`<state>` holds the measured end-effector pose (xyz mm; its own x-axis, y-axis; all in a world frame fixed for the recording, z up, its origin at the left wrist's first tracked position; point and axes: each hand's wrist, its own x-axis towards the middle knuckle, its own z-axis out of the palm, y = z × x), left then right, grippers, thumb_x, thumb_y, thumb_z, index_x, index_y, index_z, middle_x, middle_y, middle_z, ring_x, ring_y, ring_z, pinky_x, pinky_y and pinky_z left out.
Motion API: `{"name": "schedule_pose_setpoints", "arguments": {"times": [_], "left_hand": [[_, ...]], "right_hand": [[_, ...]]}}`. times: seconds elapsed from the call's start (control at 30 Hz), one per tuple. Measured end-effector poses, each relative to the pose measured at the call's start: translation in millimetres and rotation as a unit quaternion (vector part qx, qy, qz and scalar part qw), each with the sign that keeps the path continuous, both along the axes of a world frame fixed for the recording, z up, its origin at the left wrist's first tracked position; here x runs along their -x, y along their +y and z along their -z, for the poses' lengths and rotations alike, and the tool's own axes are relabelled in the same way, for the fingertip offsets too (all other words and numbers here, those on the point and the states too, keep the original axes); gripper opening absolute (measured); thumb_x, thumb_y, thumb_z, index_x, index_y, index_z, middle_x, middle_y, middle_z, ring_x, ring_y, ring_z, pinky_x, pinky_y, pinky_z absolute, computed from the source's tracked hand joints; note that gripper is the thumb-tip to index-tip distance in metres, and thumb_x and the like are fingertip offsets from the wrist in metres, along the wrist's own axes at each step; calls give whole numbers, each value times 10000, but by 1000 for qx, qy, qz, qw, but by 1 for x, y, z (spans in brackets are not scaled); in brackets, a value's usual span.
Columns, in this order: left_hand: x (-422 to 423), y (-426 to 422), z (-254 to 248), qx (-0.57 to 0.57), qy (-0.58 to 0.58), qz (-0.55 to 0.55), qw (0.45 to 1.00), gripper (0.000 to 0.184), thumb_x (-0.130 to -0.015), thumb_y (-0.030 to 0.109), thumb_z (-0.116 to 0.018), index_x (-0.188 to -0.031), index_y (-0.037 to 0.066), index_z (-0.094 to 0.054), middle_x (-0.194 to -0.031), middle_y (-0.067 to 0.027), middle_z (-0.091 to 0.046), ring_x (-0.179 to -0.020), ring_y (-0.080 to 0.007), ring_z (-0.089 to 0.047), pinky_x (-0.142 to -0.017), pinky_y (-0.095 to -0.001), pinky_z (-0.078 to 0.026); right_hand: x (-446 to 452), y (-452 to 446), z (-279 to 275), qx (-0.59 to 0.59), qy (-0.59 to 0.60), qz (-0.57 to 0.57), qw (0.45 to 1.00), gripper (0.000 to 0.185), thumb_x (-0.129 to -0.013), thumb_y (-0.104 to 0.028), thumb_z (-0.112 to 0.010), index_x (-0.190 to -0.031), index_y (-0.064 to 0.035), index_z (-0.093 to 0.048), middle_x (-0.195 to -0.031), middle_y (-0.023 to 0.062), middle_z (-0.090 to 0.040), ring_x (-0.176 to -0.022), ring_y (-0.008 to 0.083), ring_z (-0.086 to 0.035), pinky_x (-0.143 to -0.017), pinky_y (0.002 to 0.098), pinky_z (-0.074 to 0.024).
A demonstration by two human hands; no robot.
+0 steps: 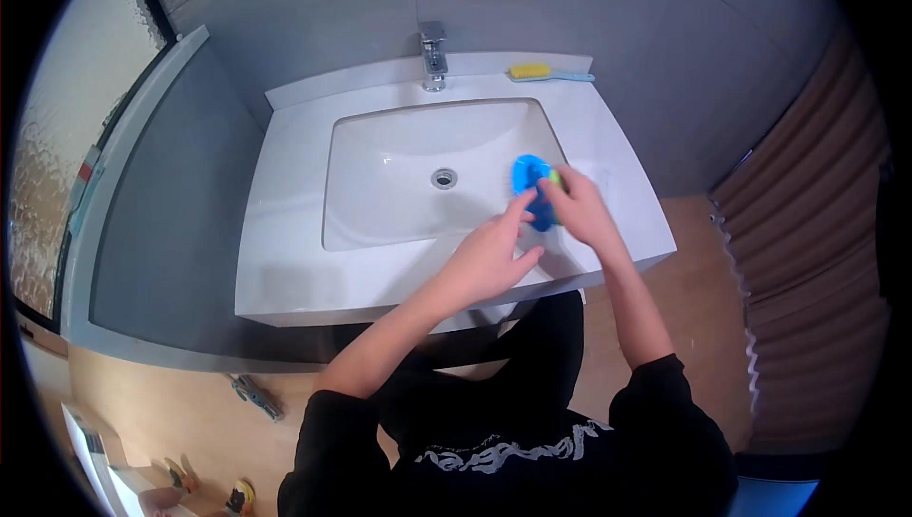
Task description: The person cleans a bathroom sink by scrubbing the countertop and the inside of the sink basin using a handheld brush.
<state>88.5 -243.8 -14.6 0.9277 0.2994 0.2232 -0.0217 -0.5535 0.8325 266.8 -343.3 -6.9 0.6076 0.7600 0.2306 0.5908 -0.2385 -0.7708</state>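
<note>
Over the right front rim of the white sink basin (380,218), my right hand (579,205) is closed around a blue and green scrub brush (532,175). Faint bristles seem to face left, toward the basin, though they are blurred. My left hand (489,256) reaches in from the left, with its thumb and fingers apart. Its fingertips are at the lower part of the brush; whether they touch it I cannot tell. My right fingers partly cover the green side.
A chrome faucet (433,59) stands behind the basin. On the back right counter lies a yellow-headed brush (546,72) with a light blue handle. A brown curtain (807,232) hangs at right. Another person's shoe (240,496) and a grey-green object (256,397) are on the floor at left.
</note>
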Motion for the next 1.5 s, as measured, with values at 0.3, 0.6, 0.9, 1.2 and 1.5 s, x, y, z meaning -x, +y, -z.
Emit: {"name": "schedule_pose_setpoints", "arguments": {"times": [0.3, 0.6, 0.9, 1.2, 1.5], "left_hand": [[44, 13, 40, -89, -21, -120, 989, 351, -860, 139, -703, -1187, 32, -627, -1185, -163, -644, -1122, -354, -603, -954, -404, -491], [42, 14, 58, -174, -61, -193, 964, 385, -824, 170, -741, -1163, 35, -619, -1221, -142, -634, -1149, -366, -579, -1071, -485, -389], [41, 9, 62, -246, -18, -196, 949, 354, -846, 191, -715, -1138, 9, -633, -1193, -148, -621, -1154, -323, -578, -1107, -502, -378], [41, 8, 64, -252, -48, -200, 946, 314, -825, 139, -711, -1107, 23, -638, -1175, -138, -638, -1102, -349, -594, -1074, -492, -407], [43, 6, 65, -266, -51, -199, 942, 320, -835, 134, -702, -1128, 29, -630, -1181, -142, -637, -1115, -350, -588, -1069, -487, -406]], "right_hand": [[-65, -67, 24, 109, -113, 191, 969, 364, -933, -312, -581, -1243, -127, -623, -1006, 256, -703, -976, 467, -659, -839, 497, -530], [-21, -74, 11, 79, -76, 180, 978, 324, -952, -286, -565, -1219, -115, -634, -952, 261, -704, -931, 466, -665, -832, 492, -533], [-68, -45, 26, 43, -117, 193, 973, 331, -942, -286, -572, -1204, -96, -641, -965, 264, -702, -937, 468, -662, -819, 504, -530], [-94, -13, 30, 54, -124, 221, 966, 346, -919, -298, -546, -1186, -110, -660, -1011, 251, -705, -971, 459, -655, -856, 516, -520], [-96, -11, 30, 60, -115, 229, 965, 377, -914, -320, -541, -1204, -113, -662, -1039, 238, -709, -998, 445, -659, -866, 498, -528]]}}
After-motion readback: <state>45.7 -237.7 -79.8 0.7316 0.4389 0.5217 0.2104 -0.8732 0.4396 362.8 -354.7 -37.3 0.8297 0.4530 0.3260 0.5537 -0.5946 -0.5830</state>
